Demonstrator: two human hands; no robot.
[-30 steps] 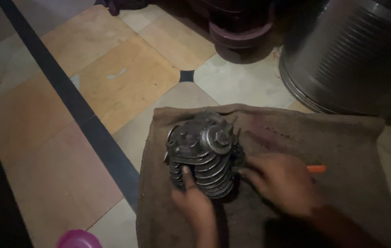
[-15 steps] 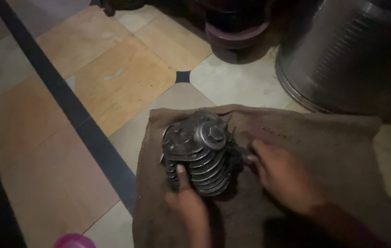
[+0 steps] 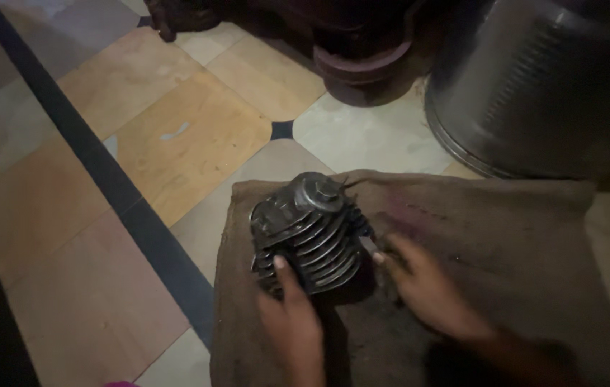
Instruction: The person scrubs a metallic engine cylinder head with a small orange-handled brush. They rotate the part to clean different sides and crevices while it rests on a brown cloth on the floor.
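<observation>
Now, head view only:
Part: finned metal engine cylinder (image 3: 310, 233), dark grey, lying tilted on brown sackcloth (image 3: 506, 244) spread on tiled floor (image 3: 176, 143).
L hand (image 3: 292, 322): grip loose, fingers mostly open; thumb laid on fins at near side, steadying, not wrapped round.
R hand (image 3: 423, 287): fingertips touch cylinder's right side; grip part closed, can't tell if it holds anything.
Beyond: steel drum (image 3: 549, 86) behind cloth; dark round base (image 3: 369, 64) near it.

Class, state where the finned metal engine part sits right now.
In the head view, the finned metal engine part sits left of centre on the brown sackcloth, between the left hand and right hand.
</observation>
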